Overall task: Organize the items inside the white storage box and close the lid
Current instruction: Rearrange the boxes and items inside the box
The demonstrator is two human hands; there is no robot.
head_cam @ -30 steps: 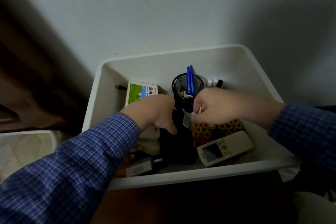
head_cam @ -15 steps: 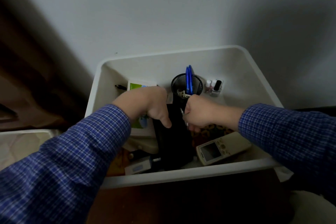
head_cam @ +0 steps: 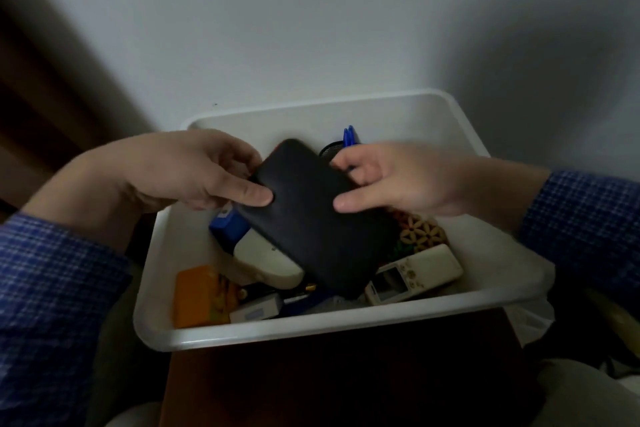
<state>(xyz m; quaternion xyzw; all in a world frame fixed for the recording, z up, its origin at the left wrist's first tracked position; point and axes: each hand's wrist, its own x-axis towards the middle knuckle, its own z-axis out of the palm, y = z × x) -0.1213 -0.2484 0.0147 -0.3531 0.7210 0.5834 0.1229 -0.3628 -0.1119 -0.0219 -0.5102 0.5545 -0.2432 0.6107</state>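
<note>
Since half a second earlier I had lifted the black case (head_cam: 311, 215) up out of the white storage box (head_cam: 325, 331), where it had stood upright among the clutter, and it now hung above the middle of the frame. My left hand (head_cam: 183, 170) pinched its upper left edge, thumb flat on the top face and fingers curled behind. My right hand (head_cam: 391, 177) held the upper right edge the same way, thumb on the face, fingers partly spread behind it. The case's long axis ran diagonally, from upper left by my fingers down toward the lower right, its lower end over the remote control (head_cam: 414, 279).

The case hid much of the box's centre. Only the rim of the mesh pen cup (head_cam: 329, 151) and the tips of the blue pens (head_cam: 350, 137) showed behind it. An orange packet (head_cam: 199, 295), a blue item (head_cam: 227, 229) and a flower-patterned piece (head_cam: 420, 234) lay below, all blurred and dim.
</note>
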